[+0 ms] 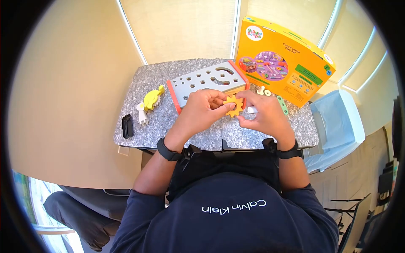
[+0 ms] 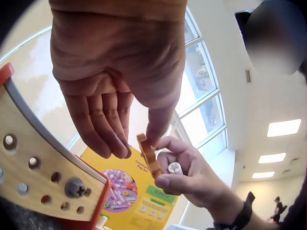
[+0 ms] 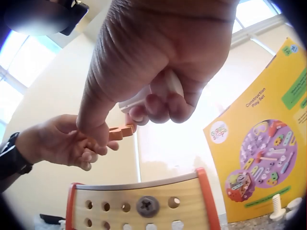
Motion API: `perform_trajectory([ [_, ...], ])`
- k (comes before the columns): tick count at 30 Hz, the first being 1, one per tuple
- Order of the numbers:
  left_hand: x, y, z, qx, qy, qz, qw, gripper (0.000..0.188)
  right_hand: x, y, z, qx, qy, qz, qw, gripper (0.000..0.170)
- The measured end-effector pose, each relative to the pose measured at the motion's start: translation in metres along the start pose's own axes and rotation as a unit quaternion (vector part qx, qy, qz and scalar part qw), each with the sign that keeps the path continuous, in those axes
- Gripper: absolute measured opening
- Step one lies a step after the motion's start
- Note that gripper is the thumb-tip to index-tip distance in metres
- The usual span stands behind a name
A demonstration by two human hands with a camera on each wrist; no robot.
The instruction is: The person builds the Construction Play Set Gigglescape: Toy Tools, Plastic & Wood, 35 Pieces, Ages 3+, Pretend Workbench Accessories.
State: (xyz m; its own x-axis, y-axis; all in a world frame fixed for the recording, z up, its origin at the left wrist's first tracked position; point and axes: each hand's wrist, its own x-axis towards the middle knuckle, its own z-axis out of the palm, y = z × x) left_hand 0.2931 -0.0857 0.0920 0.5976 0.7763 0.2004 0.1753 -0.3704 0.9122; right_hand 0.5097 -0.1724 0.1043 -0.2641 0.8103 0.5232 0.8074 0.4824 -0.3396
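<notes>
An orange-yellow toy gear (image 1: 233, 106) is held between the two hands above the table's front part. The left hand (image 1: 201, 110) pinches its left side, thumb across the face. On the right edge, the right hand (image 1: 268, 114) grips the gear with finger and thumb, and its curled fingers also hold a white piece (image 1: 252, 110), seen as a white peg (image 2: 175, 168) in the left wrist view. Behind the hands stands the grey-topped toy bench (image 1: 202, 80) with red ends. A grey screw (image 3: 147, 206) sits in its wooden side.
The yellow box (image 1: 287, 59) stands at the back right. White pieces (image 1: 263, 91) and a green strip (image 1: 282, 105) lie before it. At left are a yellow toy (image 1: 152, 98), a white piece (image 1: 142, 114) and a black object (image 1: 127, 126). A blue-lined bin (image 1: 337, 126) stands right.
</notes>
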Motion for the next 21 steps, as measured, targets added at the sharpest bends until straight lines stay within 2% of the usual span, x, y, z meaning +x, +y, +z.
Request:
perform_trajectory([
  [1, 0.0, -0.004, -0.001, -0.012, -0.011, -0.023, 1.0, 0.033, 0.001, -0.001, 0.002, 0.0, 0.001, 0.0, 1.0, 0.049],
  [4, 0.0, -0.013, -0.003, -0.03, 0.007, -0.019, 0.999, 0.032, 0.002, 0.0, 0.007, 0.032, 0.008, 0.033, 0.999, 0.05],
  [6, -0.001, -0.023, -0.003, -0.061, 0.026, -0.006, 0.998, 0.033, -0.002, 0.01, 0.013, 0.187, 0.006, 0.105, 0.977, 0.039],
  [7, -0.002, -0.026, -0.003, -0.091, 0.044, 0.007, 0.995, 0.034, -0.004, 0.017, 0.019, 0.187, 0.005, 0.104, 0.977, 0.039],
  [8, -0.005, -0.026, -0.005, -0.091, 0.044, 0.007, 0.995, 0.034, -0.008, 0.023, 0.026, 0.244, -0.033, 0.11, 0.963, 0.033],
  [9, -0.007, -0.023, -0.007, -0.027, 0.067, 0.011, 0.997, 0.033, -0.01, 0.026, 0.03, 0.3, -0.071, 0.117, 0.944, 0.028],
  [10, -0.01, -0.02, -0.009, 0.037, 0.088, 0.015, 0.995, 0.031, -0.011, 0.02, 0.023, 0.299, -0.071, 0.117, 0.944, 0.028],
  [11, -0.014, -0.015, -0.011, 0.036, 0.087, 0.015, 0.995, 0.031, -0.01, 0.009, 0.011, 0.347, -0.142, 0.198, 0.906, 0.025],
  [12, -0.018, -0.009, -0.013, 0.118, 0.113, 0.026, 0.986, 0.03, -0.01, 0.003, 0.005, 0.39, -0.21, 0.276, 0.853, 0.023],
  [13, -0.02, -0.006, -0.015, 0.199, 0.139, 0.036, 0.969, 0.029, -0.01, 0.004, 0.005, 0.391, -0.209, 0.276, 0.853, 0.023],
  [15, -0.021, -0.011, -0.019, 0.243, 0.139, 0.065, 0.958, 0.027, -0.011, 0.008, 0.005, 0.355, -0.252, 0.285, 0.854, 0.025],
  [16, -0.021, -0.014, -0.02, 0.285, 0.138, 0.094, 0.944, 0.026, -0.013, 0.013, 0.01, 0.356, -0.253, 0.285, 0.853, 0.025],
  [18, -0.018, -0.027, -0.021, 0.301, 0.141, 0.115, 0.936, 0.025, -0.02, 0.029, 0.027, 0.293, -0.191, 0.073, 0.934, 0.028],
  [21, -0.013, -0.026, -0.025, 0.321, 0.134, 0.139, 0.927, 0.022, -0.023, 0.033, 0.033, 0.289, -0.224, 0.046, 0.93, 0.034],
])
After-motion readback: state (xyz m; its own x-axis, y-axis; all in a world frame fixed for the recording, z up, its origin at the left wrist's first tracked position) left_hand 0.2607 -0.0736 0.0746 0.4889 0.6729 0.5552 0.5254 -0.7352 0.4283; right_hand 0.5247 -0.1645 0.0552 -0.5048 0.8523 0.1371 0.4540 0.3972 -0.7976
